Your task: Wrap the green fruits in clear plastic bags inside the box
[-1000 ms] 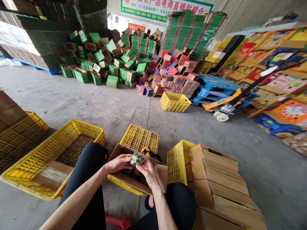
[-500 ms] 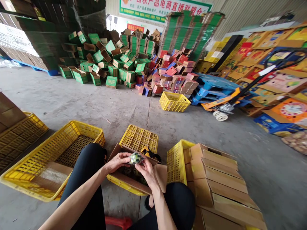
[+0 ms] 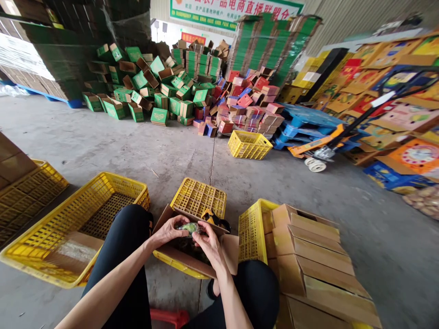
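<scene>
A green piece of produce in clear plastic wrap (image 3: pixel 190 228) is between my two hands, above an open cardboard box (image 3: pixel 230 252). My left hand (image 3: pixel 170 231) grips its left end, with the fingers curled over it. At its right end, the thumb and fingers of my right hand (image 3: pixel 207 239) are closed on the wrap. The exact kind of produce is hard to make out. Inside the box, dark contents lie in shadow, partly hidden by my hands. A black and yellow tape dispenser (image 3: pixel 216 219) lies by the box's far edge.
The box rests on an upturned yellow crate (image 3: pixel 198 197). To the left stands a yellow crate (image 3: pixel 103 183) with cardboard in it; to the right, another crate (image 3: pixel 252 233) beside stacked folded cartons (image 3: pixel 325 260). Farther off are a pallet jack (image 3: pixel 322 148) and heaped green boxes (image 3: pixel 159 116).
The wrapped produce has turned between my fingers, and more plain green shows instead of the dark-spotted side. My right fingers have shifted up along it.
</scene>
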Demonstrator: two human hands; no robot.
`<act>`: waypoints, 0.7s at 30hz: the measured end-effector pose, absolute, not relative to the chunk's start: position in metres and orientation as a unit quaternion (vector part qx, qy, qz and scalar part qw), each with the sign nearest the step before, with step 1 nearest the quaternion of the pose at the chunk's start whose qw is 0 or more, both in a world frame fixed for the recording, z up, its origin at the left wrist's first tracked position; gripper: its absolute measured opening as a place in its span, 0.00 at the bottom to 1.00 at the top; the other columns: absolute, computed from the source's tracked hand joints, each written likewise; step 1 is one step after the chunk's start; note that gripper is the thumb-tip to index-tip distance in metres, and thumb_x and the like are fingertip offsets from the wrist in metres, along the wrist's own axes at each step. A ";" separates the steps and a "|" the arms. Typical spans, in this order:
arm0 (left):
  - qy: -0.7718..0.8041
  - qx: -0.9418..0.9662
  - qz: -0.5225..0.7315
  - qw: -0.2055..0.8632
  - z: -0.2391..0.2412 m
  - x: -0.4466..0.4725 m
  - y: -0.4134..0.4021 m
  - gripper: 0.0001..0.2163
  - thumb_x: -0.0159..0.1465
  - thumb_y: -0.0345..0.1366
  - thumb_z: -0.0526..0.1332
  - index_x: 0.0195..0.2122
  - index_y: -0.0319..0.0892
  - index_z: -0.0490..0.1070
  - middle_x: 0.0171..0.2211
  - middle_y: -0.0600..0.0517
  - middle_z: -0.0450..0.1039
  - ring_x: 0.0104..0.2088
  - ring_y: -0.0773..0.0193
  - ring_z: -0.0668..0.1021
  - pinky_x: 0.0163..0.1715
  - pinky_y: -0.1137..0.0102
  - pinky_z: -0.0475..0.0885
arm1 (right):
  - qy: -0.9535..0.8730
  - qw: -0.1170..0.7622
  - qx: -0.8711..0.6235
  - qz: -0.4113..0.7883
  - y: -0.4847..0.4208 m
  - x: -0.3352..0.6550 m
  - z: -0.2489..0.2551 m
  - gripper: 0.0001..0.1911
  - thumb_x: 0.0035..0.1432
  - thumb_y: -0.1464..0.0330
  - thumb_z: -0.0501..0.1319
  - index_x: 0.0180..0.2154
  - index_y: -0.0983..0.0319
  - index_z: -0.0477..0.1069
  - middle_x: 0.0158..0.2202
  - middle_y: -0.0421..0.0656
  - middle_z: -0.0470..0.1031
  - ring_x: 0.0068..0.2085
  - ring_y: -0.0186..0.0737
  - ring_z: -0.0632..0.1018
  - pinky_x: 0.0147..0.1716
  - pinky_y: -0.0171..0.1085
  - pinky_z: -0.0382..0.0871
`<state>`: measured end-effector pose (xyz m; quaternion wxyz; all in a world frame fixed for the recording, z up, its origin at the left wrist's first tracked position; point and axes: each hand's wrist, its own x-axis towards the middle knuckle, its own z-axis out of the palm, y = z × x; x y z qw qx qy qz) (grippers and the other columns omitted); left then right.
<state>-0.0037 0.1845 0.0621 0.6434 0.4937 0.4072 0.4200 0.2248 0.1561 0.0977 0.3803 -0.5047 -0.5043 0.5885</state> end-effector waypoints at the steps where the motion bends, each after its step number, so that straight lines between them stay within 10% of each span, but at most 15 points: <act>1: 0.408 0.496 0.414 0.645 0.061 -0.003 0.184 0.24 0.54 0.46 0.82 0.47 0.42 0.79 0.42 0.51 0.81 0.42 0.59 0.79 0.46 0.67 0.71 | -0.498 0.381 -0.510 0.589 0.156 0.223 0.097 0.30 0.56 0.52 0.75 0.56 0.55 0.75 0.50 0.44 0.82 0.40 0.45 0.85 0.42 0.44 0.83; 12: 0.360 0.391 0.456 0.714 0.059 -0.004 0.181 0.35 0.53 0.44 0.83 0.62 0.50 0.78 0.64 0.45 0.77 0.67 0.44 0.74 0.68 0.54 0.67 | -0.502 0.432 -0.526 0.534 0.162 0.226 0.091 0.23 0.52 0.62 0.73 0.51 0.55 0.77 0.51 0.43 0.83 0.41 0.44 0.84 0.47 0.44 0.82; 21: 0.399 0.266 0.383 0.789 0.052 -0.004 0.185 0.32 0.62 0.59 0.75 0.58 0.41 0.80 0.51 0.39 0.85 0.45 0.51 0.88 0.44 0.63 0.83 | -0.496 0.457 -0.462 0.576 0.167 0.222 0.085 0.26 0.50 0.63 0.76 0.52 0.54 0.76 0.54 0.46 0.83 0.52 0.53 0.86 0.56 0.50 0.81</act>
